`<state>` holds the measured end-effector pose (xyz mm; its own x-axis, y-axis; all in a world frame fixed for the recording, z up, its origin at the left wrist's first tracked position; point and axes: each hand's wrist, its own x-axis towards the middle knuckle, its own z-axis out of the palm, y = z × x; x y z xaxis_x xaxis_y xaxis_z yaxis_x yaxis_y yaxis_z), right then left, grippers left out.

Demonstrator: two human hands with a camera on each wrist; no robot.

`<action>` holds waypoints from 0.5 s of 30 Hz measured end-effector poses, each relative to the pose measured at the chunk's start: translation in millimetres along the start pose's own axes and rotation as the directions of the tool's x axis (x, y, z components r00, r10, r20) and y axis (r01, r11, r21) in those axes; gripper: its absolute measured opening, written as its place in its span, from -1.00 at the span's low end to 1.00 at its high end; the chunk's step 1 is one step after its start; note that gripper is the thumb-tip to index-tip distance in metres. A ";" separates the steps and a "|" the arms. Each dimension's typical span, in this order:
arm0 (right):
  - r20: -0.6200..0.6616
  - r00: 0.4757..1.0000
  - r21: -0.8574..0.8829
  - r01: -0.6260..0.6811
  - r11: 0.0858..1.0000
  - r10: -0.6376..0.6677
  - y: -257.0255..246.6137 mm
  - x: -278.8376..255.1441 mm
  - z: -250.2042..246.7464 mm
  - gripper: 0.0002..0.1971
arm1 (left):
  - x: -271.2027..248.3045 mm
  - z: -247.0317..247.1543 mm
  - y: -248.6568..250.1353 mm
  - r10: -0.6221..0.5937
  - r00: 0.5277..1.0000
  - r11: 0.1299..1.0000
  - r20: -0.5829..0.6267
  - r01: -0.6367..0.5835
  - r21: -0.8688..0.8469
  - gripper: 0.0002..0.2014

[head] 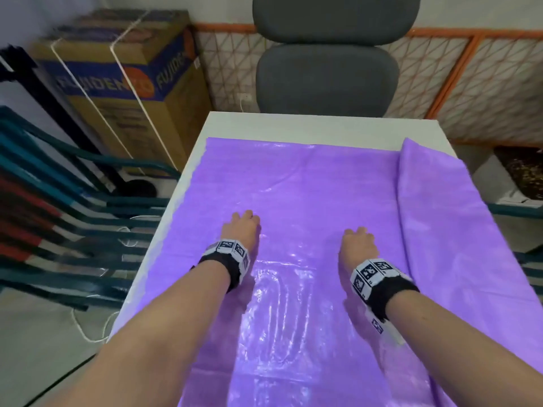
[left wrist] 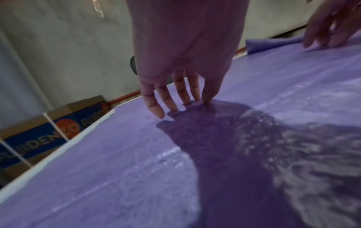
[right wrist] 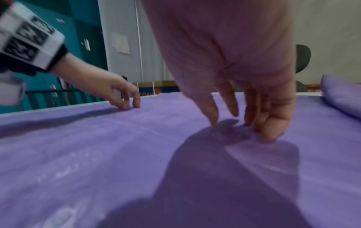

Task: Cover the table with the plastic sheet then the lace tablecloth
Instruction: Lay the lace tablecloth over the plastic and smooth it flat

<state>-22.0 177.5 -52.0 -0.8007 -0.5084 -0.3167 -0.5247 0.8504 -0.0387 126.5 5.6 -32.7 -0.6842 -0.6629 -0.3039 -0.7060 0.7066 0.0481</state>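
Observation:
A shiny purple plastic sheet point(head: 308, 177) lies spread over the white table point(head: 293, 124), whose bare top shows along the far and left edges. On the right the sheet rises in a long fold point(head: 426, 183) and hangs over the table's side. My left hand point(head: 244, 221) and right hand point(head: 358, 237) are side by side at the sheet's middle. The left wrist view shows the left fingers point(left wrist: 185, 94) spread with their tips down on the plastic. The right fingers point(right wrist: 269, 123) likewise touch it by the tips. Neither hand holds anything. No lace tablecloth is in view.
A grey office chair point(head: 329, 69) stands at the table's far edge. A strapped cardboard box point(head: 126, 83) and stacked teal metal frames point(head: 58, 201) crowd the left side. Orange-framed mesh panels point(head: 484, 83) line the back wall. A white cord point(head: 88, 327) lies on the floor.

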 end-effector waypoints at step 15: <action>-0.089 0.991 -0.052 0.096 0.994 -0.100 -79.8 -3.0 3.6 -0.71 | 19.5 9.6 -70.0 0.077 0.997 0.997 -0.032 -0.077 0.004 -0.67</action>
<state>23.3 111.6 -51.5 -0.7665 -0.6012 -0.2258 -0.6134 0.7895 -0.0199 164.4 -54.4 -51.1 -0.7419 -0.6142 -0.2690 -0.6506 0.7564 0.0673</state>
